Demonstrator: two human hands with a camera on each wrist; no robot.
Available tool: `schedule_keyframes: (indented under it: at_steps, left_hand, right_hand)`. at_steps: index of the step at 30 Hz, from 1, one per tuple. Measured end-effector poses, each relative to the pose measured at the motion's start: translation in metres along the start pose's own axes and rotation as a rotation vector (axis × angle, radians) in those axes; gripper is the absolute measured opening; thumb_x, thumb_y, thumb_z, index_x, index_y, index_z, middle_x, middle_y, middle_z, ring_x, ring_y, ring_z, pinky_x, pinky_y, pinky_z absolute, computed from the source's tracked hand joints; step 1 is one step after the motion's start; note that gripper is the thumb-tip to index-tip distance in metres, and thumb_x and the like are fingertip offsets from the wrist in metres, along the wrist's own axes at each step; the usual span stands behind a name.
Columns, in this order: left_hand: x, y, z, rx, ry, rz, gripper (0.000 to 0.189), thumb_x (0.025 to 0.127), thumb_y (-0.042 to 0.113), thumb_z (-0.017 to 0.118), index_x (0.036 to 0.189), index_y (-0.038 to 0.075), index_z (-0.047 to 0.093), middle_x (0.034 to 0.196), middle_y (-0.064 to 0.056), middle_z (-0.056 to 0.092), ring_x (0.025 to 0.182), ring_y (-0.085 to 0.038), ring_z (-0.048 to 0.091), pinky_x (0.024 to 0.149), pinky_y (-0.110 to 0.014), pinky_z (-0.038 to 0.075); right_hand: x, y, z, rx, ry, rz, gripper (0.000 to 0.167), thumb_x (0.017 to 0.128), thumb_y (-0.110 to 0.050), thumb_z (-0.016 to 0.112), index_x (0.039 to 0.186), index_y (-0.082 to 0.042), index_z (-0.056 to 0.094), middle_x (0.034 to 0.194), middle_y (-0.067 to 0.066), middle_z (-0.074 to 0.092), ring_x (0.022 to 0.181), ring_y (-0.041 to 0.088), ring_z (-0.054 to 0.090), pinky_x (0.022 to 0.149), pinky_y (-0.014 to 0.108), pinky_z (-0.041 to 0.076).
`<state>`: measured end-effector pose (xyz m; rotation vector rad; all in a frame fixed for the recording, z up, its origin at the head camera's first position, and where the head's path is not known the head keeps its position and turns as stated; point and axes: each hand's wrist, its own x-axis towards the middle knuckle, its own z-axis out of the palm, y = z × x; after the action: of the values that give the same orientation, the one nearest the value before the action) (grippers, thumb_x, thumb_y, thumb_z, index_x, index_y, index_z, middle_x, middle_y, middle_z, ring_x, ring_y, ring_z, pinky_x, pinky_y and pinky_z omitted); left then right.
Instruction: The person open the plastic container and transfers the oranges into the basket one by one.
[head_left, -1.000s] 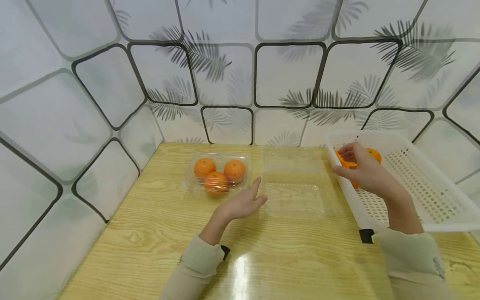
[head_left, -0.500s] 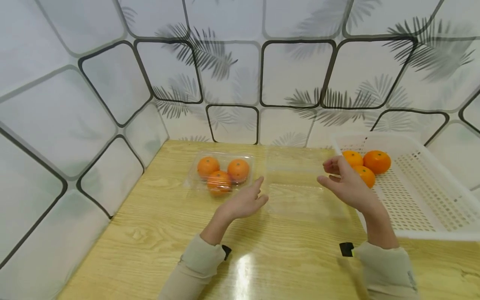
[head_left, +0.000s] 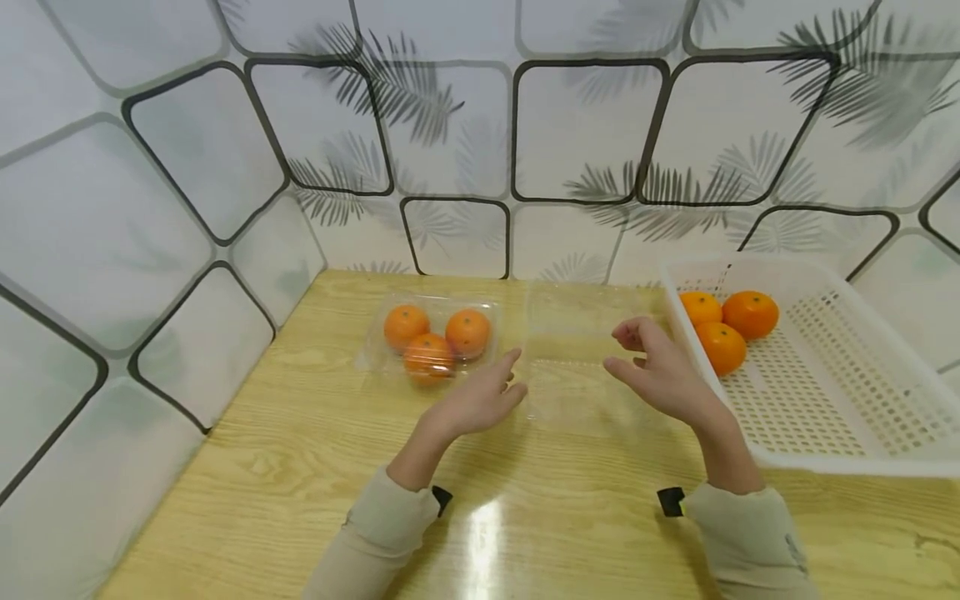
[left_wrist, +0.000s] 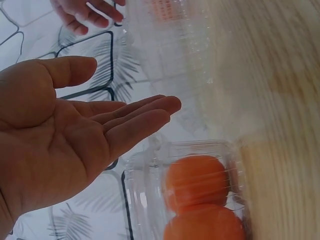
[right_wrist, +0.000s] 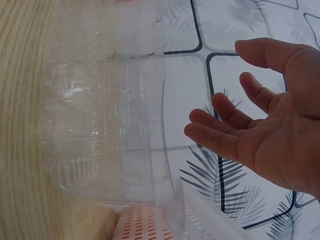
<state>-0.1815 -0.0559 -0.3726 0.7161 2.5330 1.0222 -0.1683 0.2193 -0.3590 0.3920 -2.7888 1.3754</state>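
My left hand (head_left: 480, 402) hovers over the table between two clear plastic clamshell boxes, fingers extended and palm bare in the left wrist view. Three oranges (head_left: 429, 358) sit under clear plastic in the left clamshell box (head_left: 382, 354). Just right of that hand lies the other clamshell box (head_left: 581, 392), opened flat, with no fruit inside. Above its right side is my right hand (head_left: 663, 375), thumb and fingers spread apart and loosely bent, holding nothing. Beyond it, three more oranges (head_left: 722, 348) are grouped in the left back part of a white basket (head_left: 847, 367).
The white basket's near wall stands close to the right forearm. A patterned wall covering (head_left: 585, 133) rises behind and left of the wooden table (head_left: 247, 500). Each wrist carries a small black camera, such as the right camera (head_left: 671, 502).
My right hand has moved left out of the basket, from over the oranges to above the opened clamshell box. My left hand has stayed nearly still, while the head view has shifted slightly.
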Motion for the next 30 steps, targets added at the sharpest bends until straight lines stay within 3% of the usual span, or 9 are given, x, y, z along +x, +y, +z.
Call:
schedule_keyframes:
  at_steps: [9, 16, 20, 23, 30]
  left_hand:
    - [-0.012, 0.01, -0.019, -0.018, 0.122, 0.05, 0.05, 0.104, 0.023, 0.045, 0.149, 0.002, 0.041, 0.131, -0.018, 0.062, 0.117, -0.029, 0.062, 0.093, -0.043, 0.052]
    - [-0.036, -0.004, -0.051, -0.121, 0.314, 0.052, 0.047, 0.104, 0.017, 0.046, 0.148, 0.003, 0.042, 0.128, -0.017, 0.064, 0.101, -0.027, 0.065, 0.075, -0.038, 0.053]
    - [-0.045, -0.02, -0.07, -0.131, 0.426, 0.045, 0.044, 0.102, 0.012, 0.046, 0.145, 0.001, 0.046, 0.131, -0.019, 0.059, 0.113, -0.03, 0.061, 0.086, -0.043, 0.052]
    - [-0.047, -0.029, -0.081, -0.158, 0.477, 0.037, 0.043, 0.101, 0.011, 0.046, 0.143, 0.0, 0.046, 0.134, -0.019, 0.055, 0.122, -0.033, 0.054, 0.101, -0.047, 0.045]
    - [-0.048, -0.053, -0.097, -0.147, 0.479, -0.05, 0.052, 0.101, 0.013, 0.044, 0.151, 0.002, 0.036, 0.151, -0.02, 0.039, 0.139, -0.038, 0.036, 0.109, -0.054, 0.036]
  right_hand:
    - [-0.003, -0.005, 0.009, 0.007, 0.0, -0.035, 0.041, 0.098, -0.013, 0.061, 0.128, 0.006, 0.042, 0.131, 0.025, 0.044, 0.124, 0.045, 0.044, 0.103, 0.063, 0.037]
    - [-0.004, -0.018, 0.027, 0.008, -0.018, -0.068, 0.039, 0.096, -0.01, 0.062, 0.128, 0.005, 0.045, 0.13, 0.025, 0.046, 0.121, 0.042, 0.047, 0.102, 0.061, 0.04]
    - [-0.003, -0.029, 0.037, 0.022, -0.031, -0.069, 0.042, 0.097, -0.01, 0.062, 0.131, 0.006, 0.043, 0.133, 0.024, 0.045, 0.125, 0.043, 0.046, 0.105, 0.06, 0.039]
    - [0.0, -0.036, 0.044, 0.064, -0.033, -0.055, 0.044, 0.097, -0.01, 0.061, 0.133, 0.006, 0.041, 0.137, 0.025, 0.042, 0.128, 0.043, 0.044, 0.107, 0.059, 0.037]
    - [0.013, -0.051, 0.074, 0.191, -0.055, -0.03, 0.051, 0.096, -0.013, 0.062, 0.139, 0.0, 0.038, 0.145, 0.022, 0.032, 0.135, 0.045, 0.037, 0.11, 0.058, 0.034]
